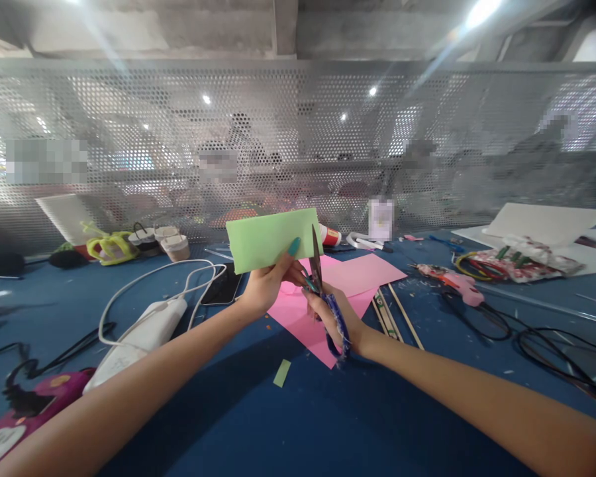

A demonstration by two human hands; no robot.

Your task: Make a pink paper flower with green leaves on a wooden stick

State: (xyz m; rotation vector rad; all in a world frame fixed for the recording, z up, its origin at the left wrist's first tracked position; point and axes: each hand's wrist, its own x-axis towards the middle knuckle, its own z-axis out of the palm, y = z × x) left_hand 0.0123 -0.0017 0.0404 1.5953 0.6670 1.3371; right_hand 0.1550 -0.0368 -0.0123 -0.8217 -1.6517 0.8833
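My left hand pinches the lower edge of a folded light green paper, held upright above the blue table. In my right hand is a pair of scissors with blue handles, fingers through the loops. The blades point up and meet the paper's right edge. Beneath both hands lies pink paper flat on the table. A small green paper strip rests on the table in front of the hands.
A white power bank with cables and a black phone lie at left. Wooden sticks sit right of the pink paper. A pink glue gun with black cord, a glue bottle, foam boards and a perforated metal screen stand behind.
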